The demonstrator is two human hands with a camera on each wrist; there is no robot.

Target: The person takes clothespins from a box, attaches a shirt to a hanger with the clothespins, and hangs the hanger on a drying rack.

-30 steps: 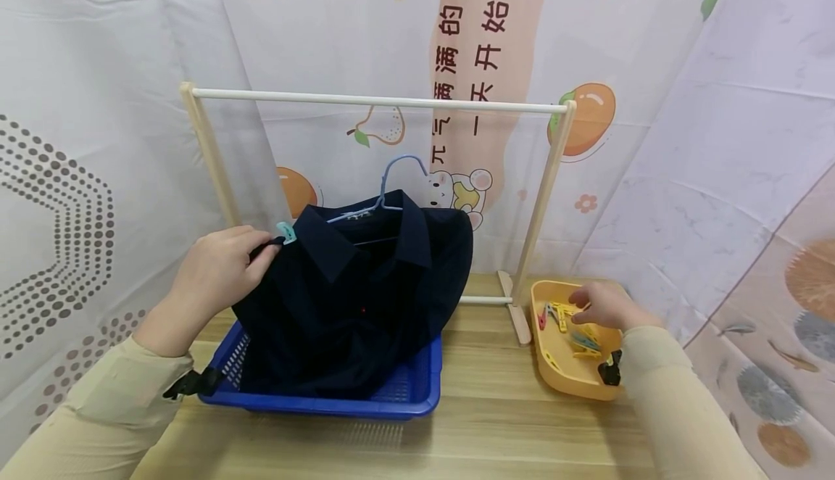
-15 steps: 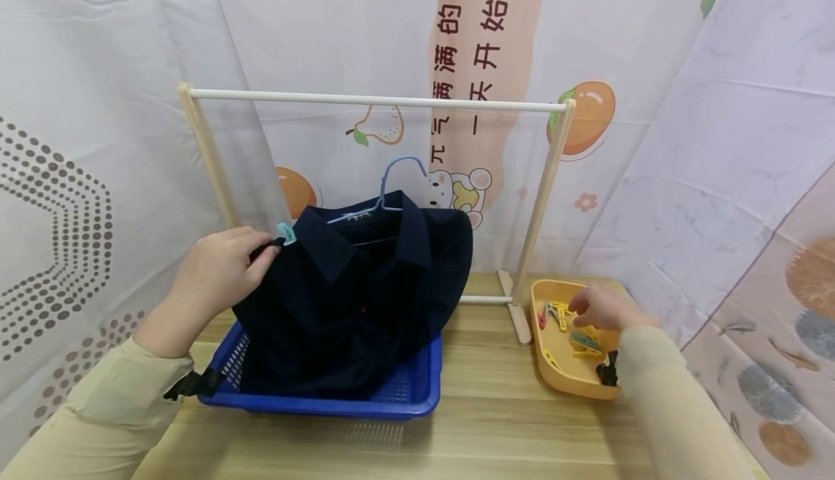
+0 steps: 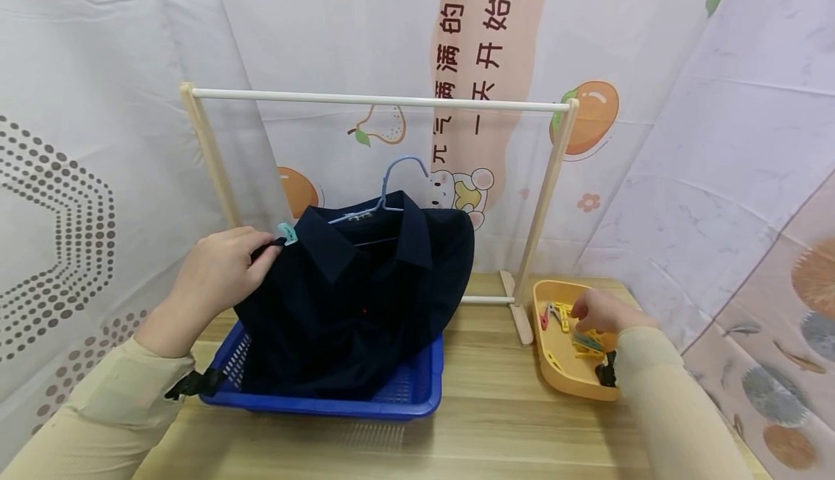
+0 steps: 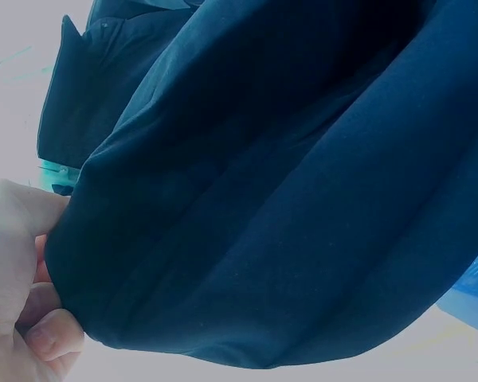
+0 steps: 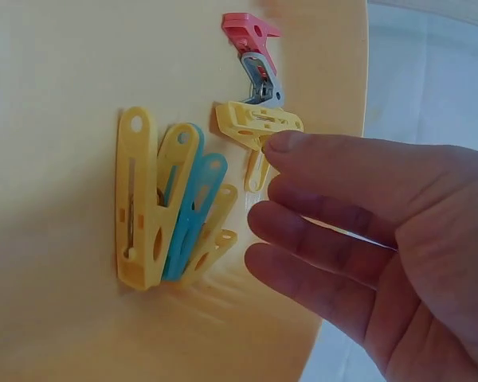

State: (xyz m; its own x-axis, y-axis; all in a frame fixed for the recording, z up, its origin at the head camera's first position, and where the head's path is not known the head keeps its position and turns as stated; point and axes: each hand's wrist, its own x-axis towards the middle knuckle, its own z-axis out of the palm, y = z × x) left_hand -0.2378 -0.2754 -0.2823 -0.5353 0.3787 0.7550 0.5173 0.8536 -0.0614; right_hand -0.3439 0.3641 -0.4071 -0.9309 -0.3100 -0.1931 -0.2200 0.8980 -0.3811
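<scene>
Thumb of the right hand [image 5: 426, 239], the nearer hand, overlaps the edge of a yellow plastic clothespin [image 5: 251, 117], whose long axis lies roughly crosswise in the right wrist view; whether the fingers pinch it, we cannot tell. We locate this clothespin inside a shallow orange-yellow plastic tray [image 3: 574, 390]. Well leftward, the left hand [image 3: 225, 271] grips a dark navy collared shirt [image 3: 404, 320]; behind stands a white-railed wooden rack [image 3: 378, 100].

Our left grip [image 3: 218, 273] pinches a dark shirt [image 3: 352, 299] on a hanger [image 3: 383, 193], slumped into the basket [image 3: 320, 405], a teal peg [image 3: 287, 233] at its shoulder; coloured pegs [image 5: 147, 239] lie in the tray [image 5: 48, 199], a yellow peg [image 5: 237, 119] seemingly touching our right grip [image 3: 608, 311].
</scene>
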